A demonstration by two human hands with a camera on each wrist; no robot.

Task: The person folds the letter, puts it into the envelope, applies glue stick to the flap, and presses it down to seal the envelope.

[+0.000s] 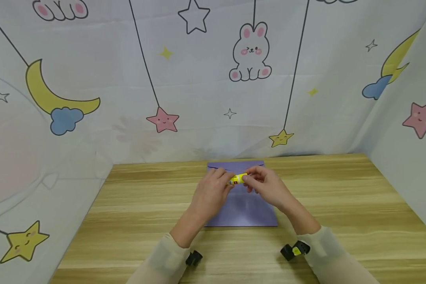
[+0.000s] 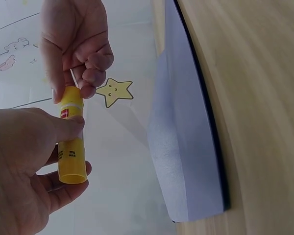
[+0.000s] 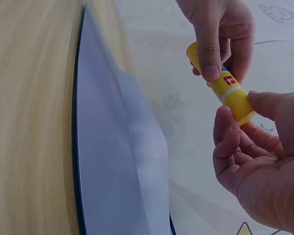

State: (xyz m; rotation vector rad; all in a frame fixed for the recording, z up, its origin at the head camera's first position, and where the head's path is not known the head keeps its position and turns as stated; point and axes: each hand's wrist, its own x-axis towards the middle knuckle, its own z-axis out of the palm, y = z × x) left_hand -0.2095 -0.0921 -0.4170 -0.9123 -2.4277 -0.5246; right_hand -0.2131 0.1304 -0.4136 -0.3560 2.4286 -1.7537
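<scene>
A yellow glue stick [image 1: 237, 179] is held between both hands above a purple envelope [image 1: 250, 209]. My left hand [image 1: 211, 194] grips the body of the glue stick, thumb on one side and fingers behind it, as the left wrist view shows. With thumb and fingertips my right hand [image 1: 268, 185] pinches the end with the cap, beyond the white band. In the right wrist view the glue stick [image 3: 230, 93] slants between the hands, its cap end towards the right hand. The envelope [image 2: 186, 147] lies on the table with its flap partly raised.
A wood-grain table [image 1: 145, 205] spreads under the envelope on all sides. Behind it hangs a white cloth [image 1: 206, 86] printed with stars, moons and a rabbit. Dark wrist-camera mounts [image 1: 294, 250] sit at both sleeves.
</scene>
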